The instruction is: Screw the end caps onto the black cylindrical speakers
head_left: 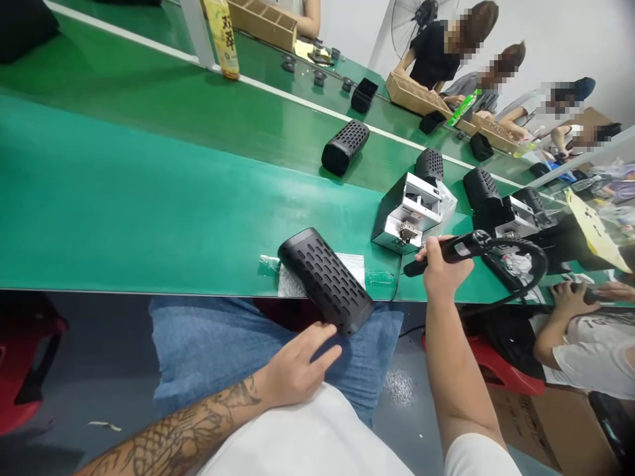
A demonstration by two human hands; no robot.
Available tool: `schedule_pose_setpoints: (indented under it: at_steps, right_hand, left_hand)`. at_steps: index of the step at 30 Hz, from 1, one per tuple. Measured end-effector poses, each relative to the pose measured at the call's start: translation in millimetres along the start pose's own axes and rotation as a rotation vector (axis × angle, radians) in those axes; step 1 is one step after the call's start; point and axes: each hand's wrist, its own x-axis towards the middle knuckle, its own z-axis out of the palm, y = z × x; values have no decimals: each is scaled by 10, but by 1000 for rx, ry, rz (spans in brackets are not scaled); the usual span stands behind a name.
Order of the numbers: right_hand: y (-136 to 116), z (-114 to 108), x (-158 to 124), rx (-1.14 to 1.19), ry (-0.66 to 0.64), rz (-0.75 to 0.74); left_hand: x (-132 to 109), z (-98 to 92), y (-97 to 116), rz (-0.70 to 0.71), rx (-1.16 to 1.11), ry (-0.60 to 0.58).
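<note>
A black speaker housing [327,277] with a slotted grille lies slanted at the table's front edge, its lower end jutting out over my lap. Under it is a pale foam sheet [292,283] with clear tape. My left hand [305,360] is by that lower end, fingers stretched and apart; whether the fingertips touch the housing I cannot tell. My right hand [441,268] grips a black corded electric screwdriver [459,248], its tip pointing left. Just beyond that hand stands a silver-and-black screw feeder [409,215].
More black housings [346,147] stand on the green table [149,198], several farther right. A yellow drink bottle [223,39] is by a post. Co-workers sit across and to the right; one co-worker's hand [570,297] is nearby. The screwdriver's thick cable [540,261] loops right.
</note>
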Motion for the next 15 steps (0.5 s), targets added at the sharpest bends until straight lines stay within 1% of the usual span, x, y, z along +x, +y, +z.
schedule_pose_setpoints:
  at_steps: [2,3,4,5,7,9,10,12,15]
  right_hand:
    - [150,6,-32,26,34,34]
    - [196,10,-45,45,44,47]
    - [225,13,-55,64,47,56]
    - [240,15,-61,83,51,63]
    - [228,17,-65,118,62,69]
    - [158,14,-66,163,76,66]
    - [101,7,-69,193,85,59]
    - [-54,-22,-81,274,110,33]
    - [-347,-108,-122,434,155,-17]
  left_hand:
    - [321,-114,-170,174,-11,-14]
    - [516,-193,-280,226,10,-38]
    - [726,-281,-405,228,45,-97]
    - [940,-373,-540,196,78,-208]
    - [1341,-543,-813,70,131,-439]
    - [1643,-648,-1036,29,113,-593]
    - [1743,-667,-1113,11,125,-631]
    - [1845,-638,-1193,-47,207,-632]
    - [1832,-509,-1189,-196,355,-544]
